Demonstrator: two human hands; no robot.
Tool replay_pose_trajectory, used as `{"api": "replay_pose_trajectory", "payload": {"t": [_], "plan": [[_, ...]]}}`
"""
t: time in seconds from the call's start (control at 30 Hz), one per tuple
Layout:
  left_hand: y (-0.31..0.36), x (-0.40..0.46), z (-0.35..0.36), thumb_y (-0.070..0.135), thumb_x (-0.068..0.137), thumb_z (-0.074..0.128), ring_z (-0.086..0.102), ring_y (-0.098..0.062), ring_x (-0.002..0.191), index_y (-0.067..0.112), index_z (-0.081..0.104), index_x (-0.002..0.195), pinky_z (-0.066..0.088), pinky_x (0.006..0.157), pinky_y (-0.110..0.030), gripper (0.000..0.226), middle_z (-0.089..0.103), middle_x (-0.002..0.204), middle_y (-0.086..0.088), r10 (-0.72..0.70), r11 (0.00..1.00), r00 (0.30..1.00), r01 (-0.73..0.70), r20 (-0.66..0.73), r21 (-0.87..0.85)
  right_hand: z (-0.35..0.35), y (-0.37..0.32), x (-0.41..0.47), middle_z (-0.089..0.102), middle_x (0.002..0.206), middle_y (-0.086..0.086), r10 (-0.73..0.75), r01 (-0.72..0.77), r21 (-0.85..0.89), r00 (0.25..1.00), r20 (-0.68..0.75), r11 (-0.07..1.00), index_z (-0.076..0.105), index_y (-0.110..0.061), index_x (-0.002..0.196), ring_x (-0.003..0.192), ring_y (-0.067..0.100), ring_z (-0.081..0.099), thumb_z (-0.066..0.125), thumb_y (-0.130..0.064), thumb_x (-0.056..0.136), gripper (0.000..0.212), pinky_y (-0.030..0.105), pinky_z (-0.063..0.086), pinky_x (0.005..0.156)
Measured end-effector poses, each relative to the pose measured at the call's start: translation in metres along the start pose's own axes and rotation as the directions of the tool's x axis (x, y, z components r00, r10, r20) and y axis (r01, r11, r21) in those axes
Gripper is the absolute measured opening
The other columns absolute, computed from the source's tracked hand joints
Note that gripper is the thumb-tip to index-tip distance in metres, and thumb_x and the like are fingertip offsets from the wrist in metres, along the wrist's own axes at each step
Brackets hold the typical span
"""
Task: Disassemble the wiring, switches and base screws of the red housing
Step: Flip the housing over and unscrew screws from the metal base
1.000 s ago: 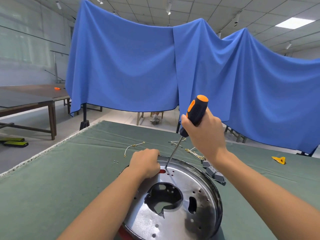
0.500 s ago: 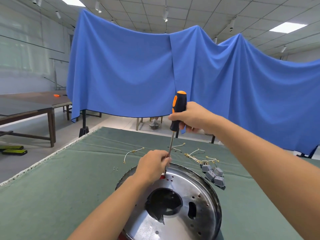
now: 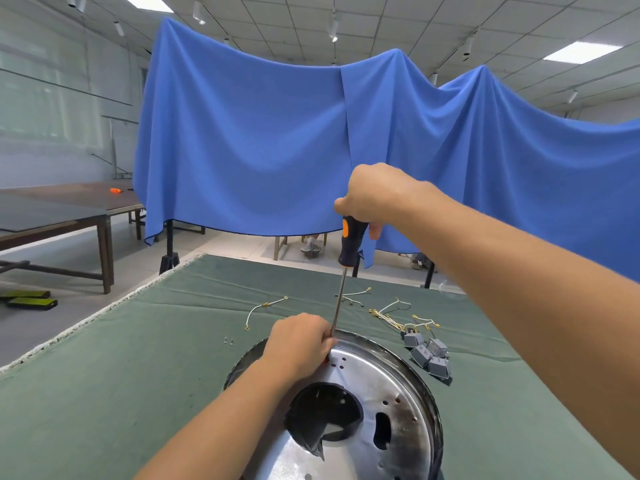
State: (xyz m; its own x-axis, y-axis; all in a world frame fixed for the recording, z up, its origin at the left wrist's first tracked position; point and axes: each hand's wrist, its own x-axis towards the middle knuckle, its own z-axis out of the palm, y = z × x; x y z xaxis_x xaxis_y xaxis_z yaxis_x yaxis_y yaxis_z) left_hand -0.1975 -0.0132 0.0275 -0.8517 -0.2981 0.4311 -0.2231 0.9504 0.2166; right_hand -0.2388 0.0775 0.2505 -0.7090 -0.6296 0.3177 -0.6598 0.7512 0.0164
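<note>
The housing lies base up in front of me, showing a round shiny metal base plate (image 3: 377, 386) with holes and a dark central opening; only a sliver of red shows by my fingers. My left hand (image 3: 299, 341) rests on its far rim, fingers pinched around the tip of the screwdriver shaft. My right hand (image 3: 372, 195) grips the top of the black and orange screwdriver (image 3: 351, 242), which stands almost upright. Several grey switches (image 3: 427, 351) and loose white wires (image 3: 391, 313) lie to the right; another wire (image 3: 265, 306) lies to the left.
Two small screws (image 3: 228, 340) lie on the green table cloth (image 3: 121, 375) left of the housing. A blue drape (image 3: 259, 143) hangs behind the table. Dark wooden tables (image 3: 69, 209) stand at the far left, across the floor.
My right hand moved up to the top of the handle and the screwdriver swung from tilted to nearly upright. My left hand closed in on the shaft tip at the rim.
</note>
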Motion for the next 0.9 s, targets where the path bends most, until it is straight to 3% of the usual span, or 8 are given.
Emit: {"api": "replay_pose_trajectory", "payload": {"t": [0.17,0.3,0.4,0.47,0.6,0.7,0.8,0.9], "plan": [[-0.004,-0.002,0.007,0.039,0.088,0.05,0.058,-0.025,0.098,0.024,0.059,0.094,0.042,0.076,-0.032,0.017,0.066,0.101,0.002,-0.038,0.999,0.994,0.034,0.1,0.038,-0.024,0.007,0.008,0.072,0.09,0.015,-0.112,0.043,0.186,0.918,0.379,0.982,0.06,-0.005,0.102,0.058,0.021,0.064,0.058,-0.028,0.094,0.024,0.026,0.053,0.056],[-0.01,-0.001,0.009,0.041,0.086,0.05,0.057,-0.021,0.097,0.027,0.057,0.095,0.042,0.076,-0.032,0.018,0.065,0.1,0.006,-0.021,0.999,0.995,0.018,0.102,0.027,-0.023,0.018,0.007,0.07,0.088,0.014,-0.107,0.046,0.159,0.91,0.399,0.986,0.06,-0.008,0.106,0.066,0.024,0.067,0.06,-0.035,0.092,0.031,0.028,0.052,0.055],[-0.011,-0.001,0.012,0.043,0.084,0.048,0.057,-0.019,0.094,0.029,0.055,0.094,0.039,0.072,-0.03,0.019,0.066,0.097,0.008,-0.009,0.999,0.997,0.006,0.078,0.041,-0.017,0.017,0.004,0.059,0.061,0.002,-0.105,0.135,-0.176,0.98,0.169,0.975,0.053,-0.018,0.072,0.058,0.017,0.057,0.049,-0.06,0.089,0.046,0.025,0.038,0.055],[-0.011,-0.001,0.012,0.045,0.082,0.049,0.057,-0.017,0.092,0.029,0.055,0.092,0.037,0.068,-0.029,0.019,0.066,0.095,0.009,0.0,0.999,0.998,-0.003,0.065,0.04,-0.01,0.012,0.007,0.05,0.06,-0.001,-0.205,0.211,-0.205,0.978,0.049,0.956,0.045,-0.017,0.066,0.053,0.014,0.046,0.043,-0.048,0.095,0.042,0.025,0.03,0.052],[-0.01,-0.004,0.007,0.04,0.078,0.049,0.057,-0.017,0.085,0.028,0.053,0.089,0.036,0.065,-0.029,0.017,0.065,0.087,0.009,0.016,1.0,0.998,-0.015,0.068,-0.012,-0.021,0.011,0.013,0.057,0.039,0.0,-0.275,0.289,-0.013,0.924,0.265,0.957,0.051,-0.011,0.07,0.035,0.012,0.053,0.045,-0.027,0.097,0.031,0.024,0.04,0.05],[-0.008,-0.007,0.007,0.031,0.075,0.047,0.056,-0.021,0.084,0.026,0.051,0.092,0.04,0.067,-0.03,0.018,0.065,0.085,0.006,0.008,1.0,0.994,-0.007,0.105,-0.01,-0.032,0.012,0.011,0.068,0.063,0.006,-0.306,0.317,0.041,0.861,0.406,0.947,0.058,-0.007,0.089,0.044,0.015,0.063,0.056,-0.027,0.094,0.021,0.025,0.053,0.053],[-0.01,-0.005,0.009,0.028,0.076,0.047,0.056,-0.024,0.086,0.026,0.049,0.095,0.042,0.07,-0.032,0.02,0.066,0.088,0.003,0.009,1.0,0.992,-0.01,0.122,0.003,-0.029,0.012,0.007,0.067,0.084,0.009,-0.333,0.338,0.067,0.842,0.423,0.939,0.056,-0.007,0.102,0.058,0.019,0.067,0.058,-0.023,0.092,0.019,0.026,0.054,0.055],[-0.01,-0.004,0.009,0.029,0.077,0.046,0.055,-0.026,0.087,0.025,0.048,0.095,0.037,0.066,-0.032,0.019,0.065,0.089,0.002,0.006,1.0,0.991,-0.009,0.136,0.023,-0.022,0.012,-0.002,0.066,0.076,0.005,-0.283,0.292,0.026,0.896,0.342,0.956,0.06,-0.012,0.083,0.055,0.02,0.066,0.054,-0.047,0.091,0.037,0.026,0.048,0.055]]}}
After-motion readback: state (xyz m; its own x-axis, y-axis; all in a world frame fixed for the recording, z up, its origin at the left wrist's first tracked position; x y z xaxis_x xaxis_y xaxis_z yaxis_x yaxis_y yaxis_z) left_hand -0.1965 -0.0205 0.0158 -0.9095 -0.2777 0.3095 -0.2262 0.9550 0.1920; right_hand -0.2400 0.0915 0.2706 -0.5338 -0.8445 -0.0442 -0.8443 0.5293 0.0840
